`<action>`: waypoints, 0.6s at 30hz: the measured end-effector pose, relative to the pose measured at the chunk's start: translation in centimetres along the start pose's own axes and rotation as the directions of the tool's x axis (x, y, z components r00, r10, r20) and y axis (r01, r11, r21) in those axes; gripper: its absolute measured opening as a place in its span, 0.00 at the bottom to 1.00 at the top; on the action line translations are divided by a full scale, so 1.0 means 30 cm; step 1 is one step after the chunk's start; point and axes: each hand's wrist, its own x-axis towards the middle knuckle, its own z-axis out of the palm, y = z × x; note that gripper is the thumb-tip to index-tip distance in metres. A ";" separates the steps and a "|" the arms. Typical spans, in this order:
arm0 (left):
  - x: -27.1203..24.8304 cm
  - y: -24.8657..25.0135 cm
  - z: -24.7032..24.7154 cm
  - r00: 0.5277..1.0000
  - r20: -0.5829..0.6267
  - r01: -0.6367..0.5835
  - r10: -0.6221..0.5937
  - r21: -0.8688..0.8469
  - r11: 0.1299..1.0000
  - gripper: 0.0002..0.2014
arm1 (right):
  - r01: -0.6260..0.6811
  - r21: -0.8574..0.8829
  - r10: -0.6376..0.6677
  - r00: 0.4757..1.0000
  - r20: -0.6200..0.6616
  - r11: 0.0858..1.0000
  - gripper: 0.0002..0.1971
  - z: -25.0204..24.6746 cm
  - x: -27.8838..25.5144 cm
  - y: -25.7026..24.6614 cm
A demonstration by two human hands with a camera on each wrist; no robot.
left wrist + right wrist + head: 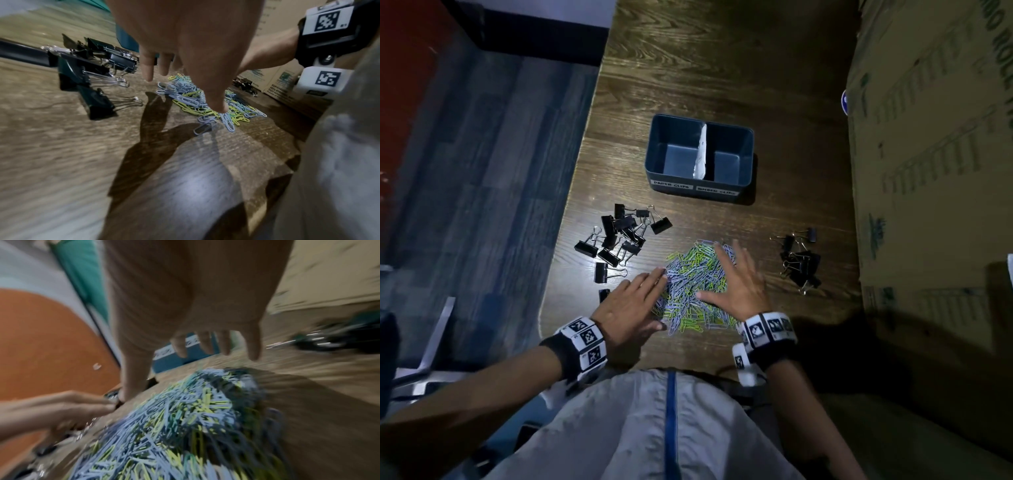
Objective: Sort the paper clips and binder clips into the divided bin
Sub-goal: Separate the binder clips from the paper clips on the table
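Observation:
A heap of blue, green and yellow paper clips [693, 284] lies on the wooden table [722, 68] near its front edge. My left hand [633, 301] lies flat with straight fingers against the heap's left side. My right hand [739, 277] is spread over the heap's right side, fingers straight. Large black binder clips [619, 236] are scattered to the left, and a cluster of small black binder clips [799, 262] sits to the right. The dark blue divided bin [700, 156] stands behind the heap with both compartments bare. Its front labels read PAPER CLIPS on the left and BINDER CLIPS on the right.
A tall cardboard box [935, 171] borders the table on the right, close to the small binder clips. The table's left edge [571, 192] drops to a blue carpet floor. A white paper divider [700, 154] splits the bin.

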 end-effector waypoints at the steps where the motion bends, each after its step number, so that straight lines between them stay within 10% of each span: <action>1: -0.009 0.003 -0.013 1.000 0.014 0.023 -0.023 -0.001 1.000 0.53 | -0.058 0.034 0.058 0.998 0.000 0.998 0.60 0.005 -0.027 0.022; 8: 0.052 0.054 -0.052 0.992 0.076 0.118 -0.099 -0.310 0.943 0.49 | -0.344 -0.073 0.350 0.931 0.104 0.936 0.68 0.112 -0.131 0.089; 18: 0.113 0.121 -0.049 0.997 -0.072 0.001 -0.028 -0.358 0.934 0.43 | -0.201 0.247 0.242 0.959 -0.147 0.948 0.46 0.148 -0.093 0.027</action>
